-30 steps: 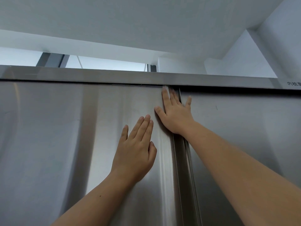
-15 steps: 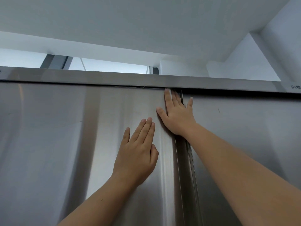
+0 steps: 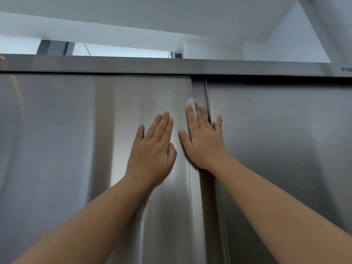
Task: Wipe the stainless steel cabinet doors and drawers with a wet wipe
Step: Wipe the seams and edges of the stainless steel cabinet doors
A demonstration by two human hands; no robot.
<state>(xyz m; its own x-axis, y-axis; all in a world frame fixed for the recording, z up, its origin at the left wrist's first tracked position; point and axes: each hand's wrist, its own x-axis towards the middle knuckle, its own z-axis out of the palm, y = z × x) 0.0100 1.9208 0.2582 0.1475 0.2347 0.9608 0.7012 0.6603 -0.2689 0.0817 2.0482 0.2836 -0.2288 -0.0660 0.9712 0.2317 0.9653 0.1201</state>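
Observation:
Two tall stainless steel cabinet doors fill the view: the left door (image 3: 66, 149) and the right door (image 3: 285, 140), meeting at a vertical seam (image 3: 207, 187). My right hand (image 3: 203, 141) lies flat with straight fingers over the seam, pressing a white wet wipe (image 3: 192, 101) whose edge shows above my fingertips. My left hand (image 3: 152, 149) rests flat and open on the left door, just beside the right hand and holding nothing.
A horizontal steel rail (image 3: 171, 65) caps the doors. Above it are a white ceiling (image 3: 171, 16) and white walls (image 3: 285, 44). A small printed label (image 3: 345, 69) sits at the rail's far right end.
My right hand has slid down the seam from the doors' top corner, baring the wipe's top edge. My left hand stays flat on the left door.

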